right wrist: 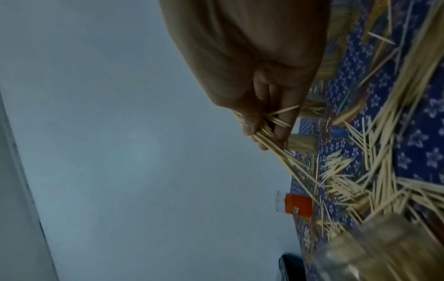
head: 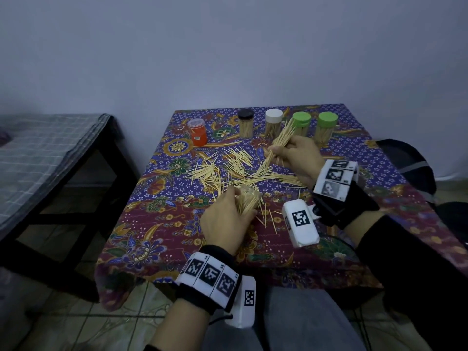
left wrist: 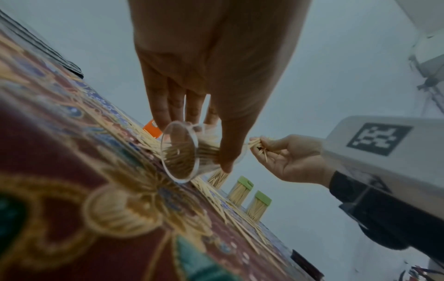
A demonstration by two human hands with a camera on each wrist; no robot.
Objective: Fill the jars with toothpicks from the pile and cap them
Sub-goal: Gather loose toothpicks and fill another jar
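While left hand (head: 224,220) grips 1 clear, part-filled jar (left wrist: 182,152) tilted, right hand (head: 297,158) pinches 1 pale toothpick bundle (head: 281,143) over pile (head: 228,171).

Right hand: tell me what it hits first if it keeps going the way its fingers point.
The right hand, gripping a toothpick bundle, points toward the table's far left. Probably the orange jar comes first, though depth is unclear.

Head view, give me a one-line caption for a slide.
Left hand tilts a clear jar while right hand lifts a toothpick bundle over the pile.
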